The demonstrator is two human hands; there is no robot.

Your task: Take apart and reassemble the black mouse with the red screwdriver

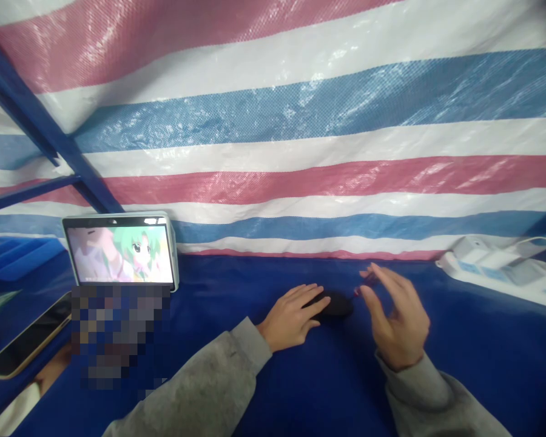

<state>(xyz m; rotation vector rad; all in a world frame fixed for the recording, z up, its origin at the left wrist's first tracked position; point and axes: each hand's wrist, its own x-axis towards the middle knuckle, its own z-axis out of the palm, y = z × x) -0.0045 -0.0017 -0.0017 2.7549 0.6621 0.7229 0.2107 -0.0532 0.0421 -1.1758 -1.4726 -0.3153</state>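
Observation:
A small black rounded object lies low on the blue tabletop; its exact kind I cannot make out. My left hand grips its left end, index finger over the top and thumb at the near side. To the right, my right hand is raised a little, thumb and fingers curved toward each other. At its fingertips shows a small dark reddish thing, perhaps the end of a thin cord running to the black object. Blur hides the details. Grey sleeves cover both forearms.
A tablet-like screen playing a cartoon stands at the left, with a phone and a blue tray beyond it. Another person's arm shows at lower left. A white power strip with plugs lies right. Striped sheeting hangs behind.

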